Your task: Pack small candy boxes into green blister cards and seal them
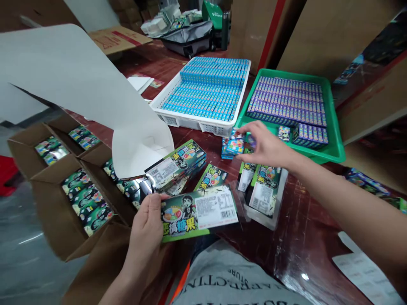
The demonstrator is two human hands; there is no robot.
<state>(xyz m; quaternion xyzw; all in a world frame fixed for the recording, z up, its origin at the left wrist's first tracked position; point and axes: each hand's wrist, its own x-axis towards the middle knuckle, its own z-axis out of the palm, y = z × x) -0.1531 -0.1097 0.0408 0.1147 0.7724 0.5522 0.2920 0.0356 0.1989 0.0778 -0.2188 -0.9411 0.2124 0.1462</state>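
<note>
My left hand [148, 224] is closed on the left end of a flat green-and-black candy packet [199, 214] with a white barcode label facing up. My right hand [262, 142] pinches a small blue candy box [235, 143] over a little group of blue boxes on the table; a bit of purple shows behind its fingers. Below that hand, more green packets [263, 192] lie in a clear plastic tray [272, 223]. Left of them, a stack of the same packets [178, 163] leans together, with a single packet [211, 177] beside it.
A white basket [203, 123] with rows of blue boxes stands behind, next to a green crate [337, 140] of purple boxes. At left, a divided carton [47, 203] contains green packets under a bent white sheet [73, 76]. Large cartons [251, 34] stand behind; a sticker sheet [365, 267] lies at right.
</note>
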